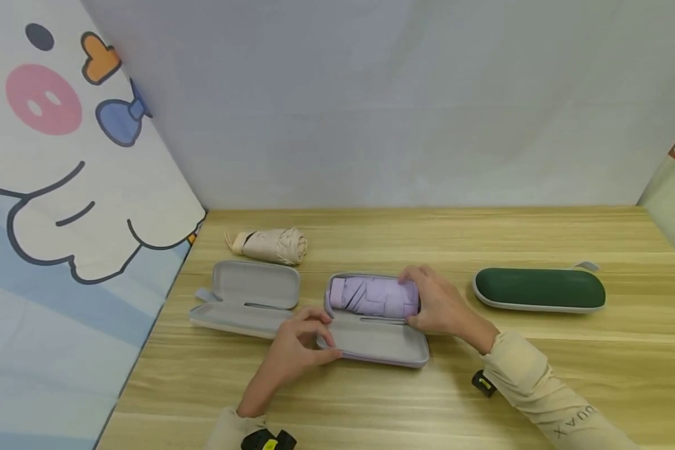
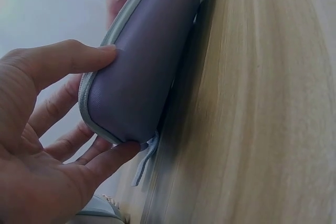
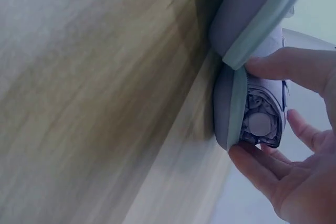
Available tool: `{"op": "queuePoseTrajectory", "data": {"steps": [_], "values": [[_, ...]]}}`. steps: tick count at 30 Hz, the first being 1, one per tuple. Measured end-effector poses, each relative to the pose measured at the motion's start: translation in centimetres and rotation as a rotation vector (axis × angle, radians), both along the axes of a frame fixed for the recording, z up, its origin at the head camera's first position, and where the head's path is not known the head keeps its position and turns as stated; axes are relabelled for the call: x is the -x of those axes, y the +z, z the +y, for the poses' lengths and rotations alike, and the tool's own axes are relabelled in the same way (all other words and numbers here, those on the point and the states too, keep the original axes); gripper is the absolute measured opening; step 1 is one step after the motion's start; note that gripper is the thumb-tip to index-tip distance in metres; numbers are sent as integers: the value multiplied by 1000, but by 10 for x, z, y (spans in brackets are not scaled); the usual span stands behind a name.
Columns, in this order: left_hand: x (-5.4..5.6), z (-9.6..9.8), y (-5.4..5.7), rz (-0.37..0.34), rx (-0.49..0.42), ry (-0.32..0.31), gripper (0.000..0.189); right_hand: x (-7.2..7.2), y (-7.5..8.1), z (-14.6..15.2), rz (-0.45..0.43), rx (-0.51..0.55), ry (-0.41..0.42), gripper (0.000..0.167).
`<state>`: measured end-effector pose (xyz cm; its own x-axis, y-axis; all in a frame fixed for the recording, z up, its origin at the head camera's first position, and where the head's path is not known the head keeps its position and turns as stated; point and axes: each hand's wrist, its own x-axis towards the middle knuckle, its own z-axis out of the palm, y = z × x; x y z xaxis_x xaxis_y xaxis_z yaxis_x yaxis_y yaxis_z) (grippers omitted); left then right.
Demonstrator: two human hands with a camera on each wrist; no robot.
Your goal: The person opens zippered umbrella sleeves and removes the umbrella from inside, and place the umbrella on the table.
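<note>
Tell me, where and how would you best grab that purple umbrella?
Probably around its middle, from above: the purple umbrella lies lengthwise in the far half of the open purple case, its body bulging above the rim, and the right hand is at its right end.

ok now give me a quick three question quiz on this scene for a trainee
1. What lies in the open lilac case between the left hand and the right hand?
2. True or false: the green case is closed.
3. Where is the beige folded umbrella? a) in the lilac case b) on the table beyond the open pale case c) on top of the green case

Key: 1. A lilac folded umbrella. 2. True. 3. b.
</note>
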<state>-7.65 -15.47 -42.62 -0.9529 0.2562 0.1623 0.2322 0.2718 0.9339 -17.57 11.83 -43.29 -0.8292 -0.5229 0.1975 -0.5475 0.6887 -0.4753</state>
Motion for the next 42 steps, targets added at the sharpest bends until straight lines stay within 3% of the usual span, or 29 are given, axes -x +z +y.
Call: {"op": "queuePoseTrajectory", "data": {"steps": [5,10,14,19,24,32,42], "values": [[8,-6,-25,20,-53,-23,15,3,-4,1,-40,71,39,64],[9,-9,-28,-2,-94,-48,15,4,-3,2,-125,208,38,64],[9,-10,-28,5,-72,-44,15,3,-2,0,-206,330,57,63],[9,-9,-27,10,-69,-47,14,3,-7,1,-431,551,76,59],[10,-9,-26,-11,-116,-61,13,1,-10,6,-611,674,-4,55],[10,-10,-24,-16,-130,-65,13,0,-10,7,-693,763,-120,55],[9,-11,-27,6,-129,-71,13,-4,-7,11,-767,930,-146,51]]}}
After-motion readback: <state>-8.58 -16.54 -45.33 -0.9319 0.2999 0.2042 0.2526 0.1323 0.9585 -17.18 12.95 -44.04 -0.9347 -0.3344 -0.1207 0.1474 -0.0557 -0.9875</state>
